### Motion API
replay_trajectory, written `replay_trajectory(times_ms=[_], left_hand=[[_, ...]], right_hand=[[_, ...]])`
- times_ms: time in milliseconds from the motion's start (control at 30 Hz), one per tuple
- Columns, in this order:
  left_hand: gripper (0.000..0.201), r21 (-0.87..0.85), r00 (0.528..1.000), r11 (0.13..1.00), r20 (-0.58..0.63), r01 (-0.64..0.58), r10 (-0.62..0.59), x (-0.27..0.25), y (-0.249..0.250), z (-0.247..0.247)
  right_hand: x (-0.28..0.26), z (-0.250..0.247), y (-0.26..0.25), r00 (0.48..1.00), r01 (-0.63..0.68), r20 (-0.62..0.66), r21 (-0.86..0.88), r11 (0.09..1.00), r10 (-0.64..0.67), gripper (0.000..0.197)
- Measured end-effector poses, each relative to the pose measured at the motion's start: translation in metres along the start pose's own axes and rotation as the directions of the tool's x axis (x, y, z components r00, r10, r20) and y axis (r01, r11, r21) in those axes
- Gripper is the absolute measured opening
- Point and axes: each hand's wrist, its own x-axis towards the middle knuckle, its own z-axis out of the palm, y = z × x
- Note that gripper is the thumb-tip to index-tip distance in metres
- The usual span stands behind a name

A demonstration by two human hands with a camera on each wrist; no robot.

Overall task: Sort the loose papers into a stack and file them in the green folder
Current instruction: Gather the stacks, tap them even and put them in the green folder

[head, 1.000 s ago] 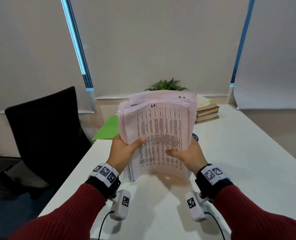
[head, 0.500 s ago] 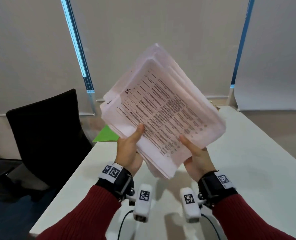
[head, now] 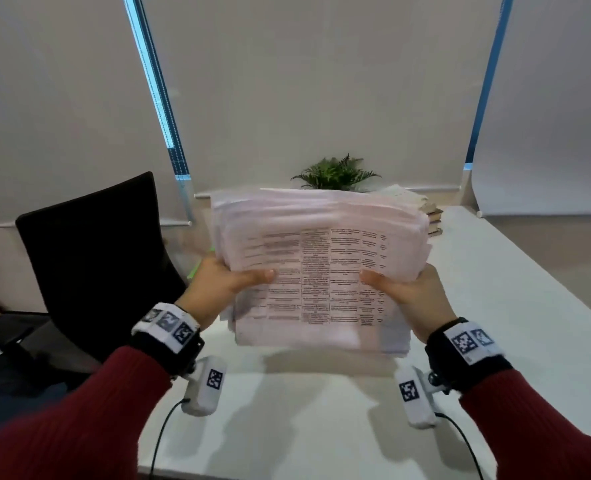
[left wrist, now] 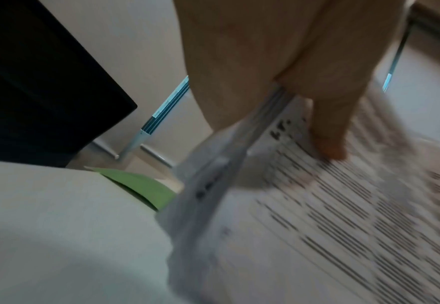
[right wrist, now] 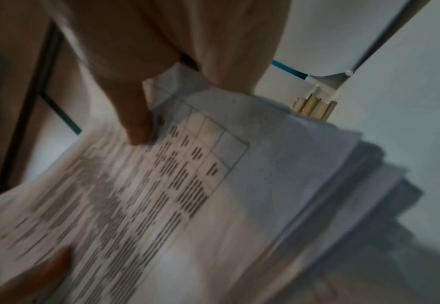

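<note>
Papers [head: 316, 271], a thick bundle of pinkish printed sheets, are held between both hands above the white tabletop [head: 512, 306], long side across, with the top sheet's table of text facing up. The left hand [head: 217, 285] grips the left edge, its thumb lying flat on the top sheet and its fingers hidden beneath; the left wrist view shows that thumb [left wrist: 327, 131] pressed on the print while the sheet edges fan out unevenly below it. The right hand [head: 411, 296] grips the right edge the same way, thumb on top, and the right wrist view shows its thumb [right wrist: 135, 121] beside a ruled grid on the page. The bundle's lower edge hangs just above the tabletop, casting a shadow there; whether it touches cannot be told. A corner of the green folder [left wrist: 141, 187] lies on the tabletop beyond the left hand, mostly hidden behind the papers. Farther out stand a black chair [head: 93, 265] to the left, a stack of books [head: 432, 220] and a small green plant [head: 335, 173] at the far edge
</note>
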Motion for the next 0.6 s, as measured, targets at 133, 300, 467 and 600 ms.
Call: replay_trajectory(times_ms=[133, 300, 467, 600], left_hand=[[0.027, 0.062, 0.939, 0.992, -0.320, -0.114, 0.128, 0.003, -0.015, 0.030], [0.026, 0.028, 0.900, 0.980, -0.391, -0.198, 0.193, -0.009, -0.026, 0.053], [0.047, 0.021, 0.974, 0.996, -0.211, -0.083, 0.086, -0.019, -0.057, 0.043], [0.031, 0.020, 0.956, 0.998, -0.287, -0.055, 0.059, -0.012, -0.058, 0.051]], right_hand=[[0.003, 0.021, 0.005, 0.981, 0.143, -0.123, -0.079, 0.986, -0.153, 0.019], [0.002, 0.019, 0.013, 0.970, 0.158, -0.173, -0.089, 0.983, -0.172, 0.027], [-0.013, -0.002, 0.041, 0.995, -0.037, -0.099, -0.045, 0.998, 0.033, 0.037], [-0.008, 0.006, 0.047, 0.990, -0.016, -0.140, -0.040, 0.999, 0.011, 0.026]])
